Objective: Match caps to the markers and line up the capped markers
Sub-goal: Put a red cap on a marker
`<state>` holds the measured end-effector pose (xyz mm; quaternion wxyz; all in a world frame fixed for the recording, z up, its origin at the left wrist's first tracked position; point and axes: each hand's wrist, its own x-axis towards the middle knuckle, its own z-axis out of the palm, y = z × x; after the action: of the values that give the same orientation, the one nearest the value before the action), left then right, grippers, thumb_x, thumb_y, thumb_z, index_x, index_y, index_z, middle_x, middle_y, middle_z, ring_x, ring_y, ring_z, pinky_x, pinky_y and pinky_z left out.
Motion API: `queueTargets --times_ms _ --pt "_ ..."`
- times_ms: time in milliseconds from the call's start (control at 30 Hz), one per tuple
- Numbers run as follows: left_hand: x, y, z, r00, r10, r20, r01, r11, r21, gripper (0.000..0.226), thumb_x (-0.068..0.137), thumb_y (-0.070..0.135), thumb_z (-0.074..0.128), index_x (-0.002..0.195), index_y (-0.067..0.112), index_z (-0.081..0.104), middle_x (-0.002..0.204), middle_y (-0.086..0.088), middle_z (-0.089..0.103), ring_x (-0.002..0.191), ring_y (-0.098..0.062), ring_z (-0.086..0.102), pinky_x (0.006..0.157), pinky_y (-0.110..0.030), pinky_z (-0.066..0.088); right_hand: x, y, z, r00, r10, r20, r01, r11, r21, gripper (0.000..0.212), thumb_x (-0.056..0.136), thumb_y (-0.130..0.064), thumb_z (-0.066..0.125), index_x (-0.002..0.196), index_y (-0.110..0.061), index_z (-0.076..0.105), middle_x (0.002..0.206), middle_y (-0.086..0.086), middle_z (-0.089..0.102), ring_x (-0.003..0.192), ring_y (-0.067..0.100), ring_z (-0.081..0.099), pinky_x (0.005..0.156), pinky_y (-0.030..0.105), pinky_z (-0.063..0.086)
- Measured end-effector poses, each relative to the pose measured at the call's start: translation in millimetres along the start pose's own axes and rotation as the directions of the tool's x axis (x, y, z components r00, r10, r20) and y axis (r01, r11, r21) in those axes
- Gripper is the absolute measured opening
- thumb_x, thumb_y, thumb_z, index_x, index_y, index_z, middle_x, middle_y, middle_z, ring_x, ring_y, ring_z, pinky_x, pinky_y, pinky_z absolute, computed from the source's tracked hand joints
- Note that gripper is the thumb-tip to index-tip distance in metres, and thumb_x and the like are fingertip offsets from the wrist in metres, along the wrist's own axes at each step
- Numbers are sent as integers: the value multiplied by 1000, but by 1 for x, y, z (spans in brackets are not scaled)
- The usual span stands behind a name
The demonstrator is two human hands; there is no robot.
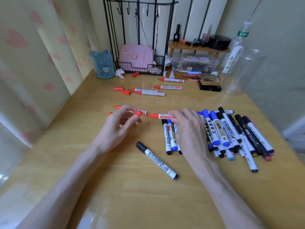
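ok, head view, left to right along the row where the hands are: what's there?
left hand → red cap it pinches → uncapped red marker → right hand gripping it → marker pile

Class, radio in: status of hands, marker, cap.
Left hand pinches red cap. Right hand holds uncapped red marker, tip facing cap. Nothing between them.

The table [115, 187] is light brown. At its middle, a cap [138, 113] is red, and a marker [159, 116] has a red tip and a red band with white letters. On the table's right, the pile [222, 129] is white with black and blue caps. At the table's back, four pens [168, 87] are white with red tips, the cup [103, 65] is blue with a cat face, and the box [136, 55] is pink. Left of the table, the curtain [24, 63] is pale yellow with pink hearts.
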<state>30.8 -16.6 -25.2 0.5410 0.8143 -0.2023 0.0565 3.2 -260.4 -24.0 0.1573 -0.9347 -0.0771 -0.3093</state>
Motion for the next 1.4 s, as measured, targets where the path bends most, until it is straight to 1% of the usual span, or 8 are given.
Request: queueTargets --times_ms 100,233,367,500,900,1000,1100,1400 --pt "-1 2 2 999 -41 -20 39 996 -80 19 111 31 41 112 12 44 101 -6 77 82 -32 70 78 -37 54 -1 2 -1 1000 14 10 -14 1000 -10 48 82 5 75 116 -27 67 97 -7 59 89 22 52 80 37 38" --pt "0 1 2 994 43 -100 -38 998 53 14 110 32 51 107 18 53 92 -14 64 78 -40 60 71 -48 52 -1 3 0 999 28 20 -27 1000 -15 51 79 6 77 117 -27 68 98 -6 60 90 22 53 81 36 38" --pt "2 9 1 981 -103 -161 69 976 -208 16 103 29 61 99 13 60 85 -5 72 71 -24 63 65 -25 53 -3 3 -1 1000 23 13 -23 1000 4 49 79 5 78 116 -27 68 98 -8 61 91 20 53 81 35 37" --pt "1 5 4 989 -143 -46 124 950 -288 12 103 13 64 101 3 58 96 -7 80 56 -24 55 56 -16 45 -5 2 -1 1000 15 9 -15 1000 13 46 83 3 77 117 -27 68 99 -9 61 92 19 53 81 36 39" --pt "1 -8 5 998 -57 20 59 983 -171 17 96 13 72 112 8 75 93 -4 80 61 -17 57 71 -24 53 -4 -2 -1 999 -40 17 38 997 62 44 84 7 74 115 -24 70 97 -6 61 92 22 55 79 36 41" --pt "1 -8 6 999 -37 25 38 999 -30 21 94 27 70 111 18 78 79 13 74 64 -6 58 69 -17 48 -3 -4 -3 992 -109 58 101 987 128 44 85 9 71 116 -21 70 98 -4 60 94 22 54 79 37 46" --pt "0 -8 5 1000 -2 26 -1 994 109 21 93 39 66 109 30 76 84 9 75 77 -17 68 74 -28 54 -2 -4 -5 984 -156 90 136 971 199 41 89 7 70 119 -21 69 98 -4 59 95 18 52 79 32 48" --pt "0 -9 8 996 81 -28 -76 984 162 17 97 28 69 112 26 77 89 26 73 82 -11 70 84 -33 57 -2 -2 1 978 -194 76 163 939 304 38 90 9 67 120 -14 72 90 -1 63 84 22 55 71 43 52"
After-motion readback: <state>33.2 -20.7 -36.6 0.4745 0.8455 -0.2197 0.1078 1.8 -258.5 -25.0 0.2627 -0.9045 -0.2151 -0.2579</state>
